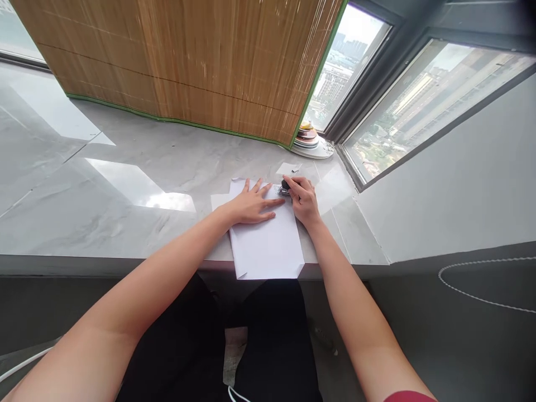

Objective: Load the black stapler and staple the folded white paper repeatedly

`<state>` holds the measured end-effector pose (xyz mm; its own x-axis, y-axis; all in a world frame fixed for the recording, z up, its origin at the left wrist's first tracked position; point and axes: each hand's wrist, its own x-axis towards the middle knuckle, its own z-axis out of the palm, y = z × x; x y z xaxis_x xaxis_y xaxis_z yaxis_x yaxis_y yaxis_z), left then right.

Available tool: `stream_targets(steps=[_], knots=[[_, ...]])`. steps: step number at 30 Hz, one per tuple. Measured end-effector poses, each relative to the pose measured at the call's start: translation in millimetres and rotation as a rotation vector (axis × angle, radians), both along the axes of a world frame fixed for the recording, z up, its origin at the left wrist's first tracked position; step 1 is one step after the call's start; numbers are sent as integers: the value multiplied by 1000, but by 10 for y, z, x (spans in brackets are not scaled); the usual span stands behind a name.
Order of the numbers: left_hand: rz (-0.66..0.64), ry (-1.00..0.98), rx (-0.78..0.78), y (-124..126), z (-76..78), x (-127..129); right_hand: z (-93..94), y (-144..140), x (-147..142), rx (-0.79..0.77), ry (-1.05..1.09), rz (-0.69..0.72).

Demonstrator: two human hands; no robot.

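White paper (268, 245) lies on the grey marble-patterned ledge, its lower edge hanging past the front and its bottom corners curled. Flat on the upper part of the sheet rests my left hand (253, 204), fingers spread and holding nothing. My right hand (304, 200) is closed around a small black-and-silver, stapler-like tool (285, 186) at the sheet's upper right corner. My fingers partly hide the tool, so its exact kind is unclear. Small dark marks show on the paper just left of it.
A small white slip (288, 168) with a tiny dark piece lies beyond the sheet. Farther back, stacked plates (313, 146) stand in the window corner beside a hanging bamboo blind (188, 61). A white wall (452, 167) bounds the right side. A beaded cord (444, 271) hangs there.
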<state>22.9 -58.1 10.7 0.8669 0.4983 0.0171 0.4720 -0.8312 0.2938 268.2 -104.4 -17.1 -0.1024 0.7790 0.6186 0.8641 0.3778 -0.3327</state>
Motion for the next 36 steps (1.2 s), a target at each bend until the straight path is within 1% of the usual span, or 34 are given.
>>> stream_targets(steps=[6, 13, 18, 22, 28, 36], knots=[[-3, 1, -20, -37, 10, 36, -9, -6, -22, -9, -37, -34], [13, -50, -36, -14, -64, 57, 80, -55, -99, -110, -100, -100], [14, -77, -55, -3, -82, 61, 103, -73, -128, -117, -79, -93], [8, -81, -53, -12, -66, 59, 104, -74, -138, -119, -119, -105], [9, -36, -55, -23, -32, 63, 110, -73, -151, -125, -171, -110], [17, -62, -76, -23, -47, 62, 115, -83, -179, -137, -181, -109]])
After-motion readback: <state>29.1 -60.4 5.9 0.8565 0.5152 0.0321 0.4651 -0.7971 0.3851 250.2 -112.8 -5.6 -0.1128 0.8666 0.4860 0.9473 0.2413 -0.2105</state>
